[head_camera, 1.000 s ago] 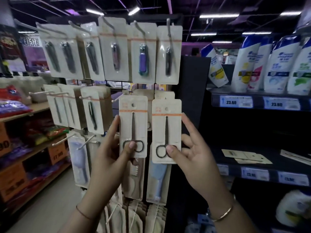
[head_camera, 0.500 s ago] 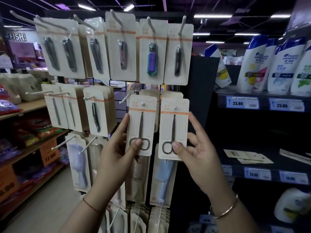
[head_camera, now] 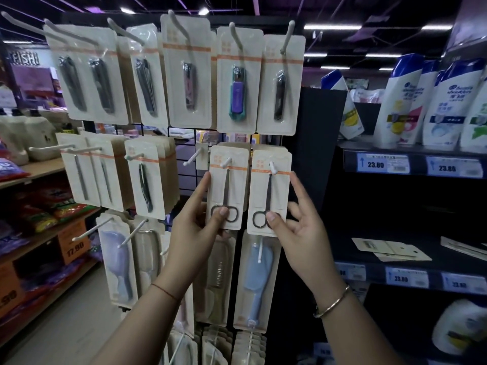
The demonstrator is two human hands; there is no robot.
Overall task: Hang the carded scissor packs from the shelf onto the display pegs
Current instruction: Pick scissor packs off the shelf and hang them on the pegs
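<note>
Two cream cardboard packs of black-handled scissors stand upright at a shop's display rack. The left hand (head_camera: 195, 227) pinches the low end of the left pack (head_camera: 228, 185), thumb over the scissor loops; the right hand (head_camera: 299, 233) pinches the right pack (head_camera: 269, 192) likewise. Directly above each grip, the left white-tipped peg (head_camera: 225, 163) and the right white-tipped peg (head_camera: 273, 167) poke through the cards' top holes. Sliding both rearward appears all that remains. Spare flat cards (head_camera: 390, 250) lie beyond the right hand.

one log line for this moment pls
left hand: pinches left pack on left peg | right hand: pinches right pack on right peg | shelf: spare packs
</note>
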